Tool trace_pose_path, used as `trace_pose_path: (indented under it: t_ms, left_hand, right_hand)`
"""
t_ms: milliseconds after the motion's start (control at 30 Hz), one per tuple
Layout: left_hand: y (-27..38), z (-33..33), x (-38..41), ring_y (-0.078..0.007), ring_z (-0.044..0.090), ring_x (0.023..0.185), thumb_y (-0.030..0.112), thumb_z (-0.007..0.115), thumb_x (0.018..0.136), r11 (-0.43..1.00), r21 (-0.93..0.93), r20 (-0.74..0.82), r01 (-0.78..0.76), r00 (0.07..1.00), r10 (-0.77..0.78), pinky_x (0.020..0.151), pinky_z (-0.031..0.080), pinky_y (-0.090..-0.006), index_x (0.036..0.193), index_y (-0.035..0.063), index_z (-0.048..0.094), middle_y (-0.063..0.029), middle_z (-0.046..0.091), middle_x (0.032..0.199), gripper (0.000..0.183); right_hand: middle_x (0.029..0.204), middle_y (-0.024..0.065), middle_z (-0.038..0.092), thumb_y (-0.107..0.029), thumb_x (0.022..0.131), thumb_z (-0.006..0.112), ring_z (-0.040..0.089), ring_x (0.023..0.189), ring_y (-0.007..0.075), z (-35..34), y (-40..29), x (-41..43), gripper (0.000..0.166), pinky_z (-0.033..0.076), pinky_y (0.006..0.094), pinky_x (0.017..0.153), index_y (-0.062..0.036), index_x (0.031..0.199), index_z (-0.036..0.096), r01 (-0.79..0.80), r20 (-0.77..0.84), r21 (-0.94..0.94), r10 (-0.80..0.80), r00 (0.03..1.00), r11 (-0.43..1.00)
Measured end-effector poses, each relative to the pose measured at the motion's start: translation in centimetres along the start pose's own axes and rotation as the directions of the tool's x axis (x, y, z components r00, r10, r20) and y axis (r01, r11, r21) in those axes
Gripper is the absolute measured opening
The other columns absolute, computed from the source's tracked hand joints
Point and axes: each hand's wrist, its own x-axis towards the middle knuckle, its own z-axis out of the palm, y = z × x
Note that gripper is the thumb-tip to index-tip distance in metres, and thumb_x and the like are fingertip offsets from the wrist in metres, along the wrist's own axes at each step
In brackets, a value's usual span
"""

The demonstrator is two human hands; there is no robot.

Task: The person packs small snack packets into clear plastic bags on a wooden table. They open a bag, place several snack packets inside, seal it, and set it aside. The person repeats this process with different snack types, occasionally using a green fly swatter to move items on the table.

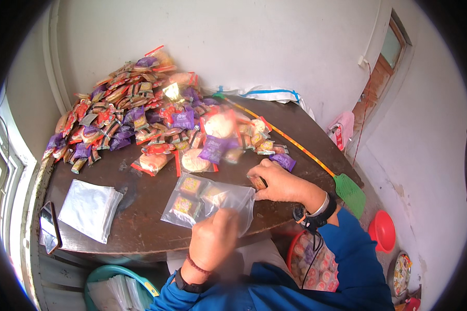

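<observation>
A clear plastic bag [208, 200] lies on the dark wooden table [140, 225] with several square wrapped snacks [183, 206] inside its left part. My left hand [216, 233] is blurred at the bag's lower edge, fingers curled; whether it grips the film cannot be told. At the bag's right end, my right hand [276, 180] holds a small packaged snack [258, 182] with a dark band between thumb and fingers. Beyond the bag are a round cake in a clear packet [195, 160] and a purple packet [213, 149].
A large heap of packaged snacks [120, 105] covers the back left. Flat plastic bags [87, 210] and a phone [50, 227] lie left. A green fly swatter [349, 194] lies along the right edge. Below stand a teal tub [142, 282] and a red tub [292, 248] of packets.
</observation>
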Motion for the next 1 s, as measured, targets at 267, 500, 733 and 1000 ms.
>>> trace_pose_path:
  t_ms: [267,500,733,1000]
  left_hand:
    - [0.0,0.1,0.0,-0.0326,0.074,0.064,0.002,0.078,0.094,1.000,-0.005,-0.006,0.002,1.000,-0.002,0.058,0.055,-0.0384,0.104,0.0039,0.071,-0.0161,0.069,0.070,0.012]
    - [0.0,0.1,0.0,-0.0315,0.072,0.062,0.002,0.078,0.094,1.000,0.004,-0.007,0.010,1.000,-0.010,0.058,0.054,-0.0376,0.104,0.0036,0.072,-0.0156,0.069,0.070,0.012]
    - [-0.3,0.2,-0.1,-0.0308,0.073,0.064,0.001,0.077,0.095,1.000,0.012,0.034,0.019,0.999,-0.019,0.059,0.055,-0.0385,0.106,0.0048,0.070,-0.0148,0.070,0.072,0.014]
    - [-0.3,0.3,-0.2,-0.0350,0.073,0.066,0.001,0.078,0.092,0.999,0.034,0.035,0.042,0.998,-0.043,0.061,0.057,-0.0418,0.105,0.0072,0.070,-0.0154,0.072,0.074,0.017]
  right_hand:
    - [0.107,0.0150,0.070,-0.007,0.086,0.081,0.066,0.109,0.0343,1.9,-0.4,-3.4,0.042,0.054,0.0439,0.099,-0.0021,0.126,0.070,0.072,-0.222,-0.061,-0.084,0.971,0.996]
    - [0.122,0.0117,0.073,0.003,0.103,0.061,0.071,0.099,0.0179,4.9,-1.3,-5.5,0.033,0.061,0.0324,0.084,0.0022,0.136,0.067,-0.022,-0.337,0.715,0.373,0.865,0.699]
    - [0.124,0.0135,0.074,-0.007,0.106,0.068,0.073,0.099,0.0171,6.6,-2.8,-6.2,0.039,0.061,0.0313,0.080,0.0038,0.143,0.061,0.155,-0.291,0.943,0.501,0.815,0.295]
    - [0.122,0.0127,0.074,-0.010,0.108,0.067,0.074,0.091,0.0169,6.6,-2.7,-6.8,0.038,0.059,0.0287,0.072,0.0031,0.143,0.058,0.176,-0.255,0.961,0.444,0.859,0.212]
